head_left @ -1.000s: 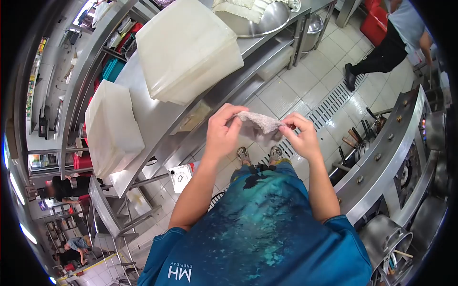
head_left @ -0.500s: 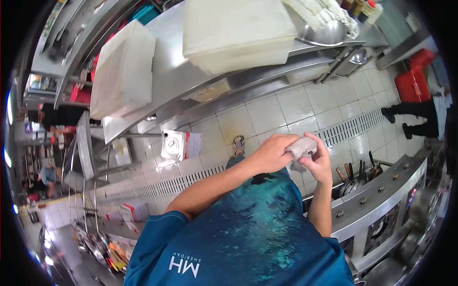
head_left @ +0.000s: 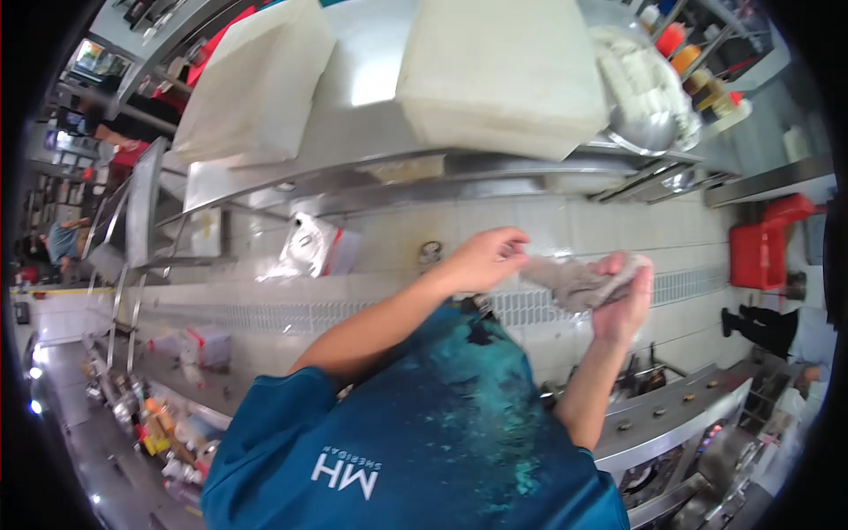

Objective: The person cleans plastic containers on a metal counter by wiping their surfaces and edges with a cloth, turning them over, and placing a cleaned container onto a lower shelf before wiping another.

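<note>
A crumpled grey cloth (head_left: 579, 284) stretches between my hands above the floor, in front of my teal printed shirt (head_left: 442, 406). My right hand (head_left: 625, 305) grips its bunched end, fingers wrapped in the folds. At the other end, my left hand (head_left: 484, 259) is curled closed, with the cloth's thin, blurred tip at its lower fingers. Part of that grip is smeared by motion.
Ahead is a steel counter (head_left: 371, 115) bearing two large whitish tubs (head_left: 503, 71) (head_left: 256, 88) and a metal bowl (head_left: 649, 132). A stove (head_left: 680, 433) lies right. A floor drain (head_left: 353, 315) crosses the tiles. Another person (head_left: 777, 331) stands at the far right, near a red bin (head_left: 758, 252).
My hands have moved apart, the right one going rightward, and the cloth between them has been drawn out longer. My view has turned, so the counter and floor appear shifted.
</note>
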A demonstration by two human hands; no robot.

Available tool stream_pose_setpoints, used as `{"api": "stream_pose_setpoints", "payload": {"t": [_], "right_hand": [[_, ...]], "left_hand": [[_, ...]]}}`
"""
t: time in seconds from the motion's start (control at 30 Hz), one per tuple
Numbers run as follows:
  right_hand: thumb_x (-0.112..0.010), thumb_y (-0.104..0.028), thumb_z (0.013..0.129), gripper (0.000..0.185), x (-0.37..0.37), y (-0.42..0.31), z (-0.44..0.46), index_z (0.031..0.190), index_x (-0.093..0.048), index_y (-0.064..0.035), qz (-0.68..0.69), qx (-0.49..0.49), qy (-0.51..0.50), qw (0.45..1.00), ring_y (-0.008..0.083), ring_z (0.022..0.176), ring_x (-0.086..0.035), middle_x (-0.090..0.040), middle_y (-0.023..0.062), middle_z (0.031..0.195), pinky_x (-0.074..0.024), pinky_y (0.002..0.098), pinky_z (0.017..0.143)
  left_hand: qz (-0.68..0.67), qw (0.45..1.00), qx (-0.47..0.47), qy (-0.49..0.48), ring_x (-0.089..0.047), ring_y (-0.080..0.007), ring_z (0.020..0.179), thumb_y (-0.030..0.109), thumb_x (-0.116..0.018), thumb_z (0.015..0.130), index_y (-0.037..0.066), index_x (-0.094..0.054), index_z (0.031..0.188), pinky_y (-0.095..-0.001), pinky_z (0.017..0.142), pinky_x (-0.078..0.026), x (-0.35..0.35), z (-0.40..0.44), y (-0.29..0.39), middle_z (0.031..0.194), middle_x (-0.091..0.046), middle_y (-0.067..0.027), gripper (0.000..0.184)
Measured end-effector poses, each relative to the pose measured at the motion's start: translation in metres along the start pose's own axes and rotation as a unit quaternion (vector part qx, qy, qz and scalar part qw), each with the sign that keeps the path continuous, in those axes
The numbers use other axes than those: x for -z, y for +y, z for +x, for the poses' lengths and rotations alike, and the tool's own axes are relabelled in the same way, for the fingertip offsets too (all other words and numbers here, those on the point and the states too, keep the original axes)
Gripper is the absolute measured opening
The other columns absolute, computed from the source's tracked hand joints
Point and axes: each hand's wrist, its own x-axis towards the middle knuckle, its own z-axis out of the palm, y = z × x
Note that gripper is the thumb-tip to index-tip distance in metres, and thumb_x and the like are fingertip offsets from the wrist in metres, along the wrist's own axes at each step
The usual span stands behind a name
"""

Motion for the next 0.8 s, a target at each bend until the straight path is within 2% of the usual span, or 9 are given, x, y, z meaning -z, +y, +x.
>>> {"api": "stream_pose_setpoints", "payload": {"t": [0.03,0.2,0.27,0.37,0.4,0.5,0.6,0.67,0.8], "right_hand": [[-0.048,-0.036,0.102,0.031,-0.014,-0.002,0.016,0.109,-0.051,-0.0064,-0.060,0.023,0.001,0.998,0.0206,0.076,-0.053,-0.057,0.0120,0.094,-0.0485,0.0373,0.073],[-0.055,-0.021,0.097,0.022,-0.075,-0.023,0.099,0.109,-0.055,-0.0029,-0.131,0.003,-0.035,0.991,0.0163,0.068,-0.053,-0.060,0.0118,0.094,-0.0461,0.0295,0.061],[-0.057,-0.016,0.094,0.021,-0.106,-0.033,0.143,0.109,-0.057,-0.0011,-0.177,0.020,-0.048,0.983,0.0144,0.066,-0.053,-0.061,0.0109,0.095,-0.0450,0.0278,0.058],[-0.063,-0.012,0.087,0.025,-0.172,-0.050,0.224,0.106,-0.065,0.0043,-0.489,0.119,-0.070,0.861,0.0096,0.076,-0.057,-0.063,0.0034,0.093,-0.0458,0.0228,0.066],[-0.065,-0.011,0.086,0.023,-0.194,-0.050,0.256,0.104,-0.065,0.0040,-0.549,0.093,-0.057,0.829,0.0092,0.079,-0.058,-0.064,0.0028,0.091,-0.0457,0.0210,0.069],[-0.069,-0.013,0.087,0.045,-0.232,-0.006,0.366,0.126,-0.051,-0.0012,-0.501,0.044,-0.135,0.854,0.0086,0.076,-0.058,-0.066,0.0049,0.090,-0.0466,0.0235,0.066],[-0.073,-0.018,0.084,0.025,-0.237,0.062,0.467,0.099,-0.069,0.0021,-0.598,-0.012,-0.135,0.790,0.0107,0.070,-0.061,-0.069,0.0057,0.082,-0.0505,0.0261,0.064],[-0.074,-0.017,0.083,0.025,-0.223,0.106,0.534,0.097,-0.069,0.0030,-0.611,-0.032,-0.123,0.781,0.0113,0.067,-0.061,-0.069,0.0058,0.081,-0.0507,0.0262,0.063],[-0.076,-0.012,0.075,0.015,-0.212,0.154,0.604,0.083,-0.069,-0.0008,-0.555,-0.024,-0.079,0.828,0.0107,0.063,-0.058,-0.066,0.0030,0.073,-0.0470,0.0267,0.059]], "left_hand": [[-0.034,0.999,-0.007,0.020,-0.065,-0.0205,0.095,0.022,-0.064,0.092,0.002,-0.060,0.119,-0.0341,0.085,-0.052,0.017,0.006,0.006,0.109,-0.066,-0.0119,0.034],[0.019,0.967,-0.197,0.161,-0.063,-0.0222,0.101,0.013,-0.067,0.088,0.003,-0.062,0.116,-0.0339,0.087,-0.051,0.128,0.042,0.040,0.111,-0.064,-0.0116,0.030],[0.136,0.927,-0.243,0.252,-0.059,-0.0276,0.108,0.013,-0.070,0.084,0.003,-0.062,0.117,-0.0368,0.093,-0.048,0.178,0.054,0.052,0.117,-0.061,-0.0125,0.035],[0.223,0.912,-0.204,0.277,-0.051,-0.0316,0.120,0.025,-0.073,0.082,0.006,-0.063,0.116,-0.0422,0.101,-0.040,0.232,0.078,0.053,0.129,-0.054,-0.0111,0.040],[0.212,0.913,-0.211,0.278,-0.051,-0.0316,0.120,0.025,-0.073,0.082,0.006,-0.063,0.116,-0.0422,0.101,-0.040,0.243,0.086,0.051,0.129,-0.054,-0.0111,0.040],[0.245,0.912,-0.252,0.210,-0.040,-0.0303,0.134,0.039,-0.075,0.077,0.008,-0.061,0.123,-0.0475,0.113,-0.028,0.270,0.113,0.040,0.140,-0.047,-0.0123,0.058],[0.319,0.904,-0.244,0.146,-0.031,-0.0299,0.141,0.047,-0.074,0.076,0.009,-0.060,0.128,-0.0538,0.118,-0.016,0.262,0.133,0.022,0.144,-0.044,-0.0122,0.066],[0.297,0.913,-0.238,0.144,-0.028,-0.0300,0.142,0.050,-0.075,0.074,0.010,-0.060,0.128,-0.0566,0.118,-0.013,0.267,0.137,0.021,0.146,-0.042,-0.0114,0.069],[0.275,0.924,-0.232,0.131,-0.025,-0.0298,0.144,0.054,-0.076,0.071,0.009,-0.059,0.129,-0.0591,0.117,-0.012,0.268,0.134,0.016,0.150,-0.038,-0.0105,0.075]]}}
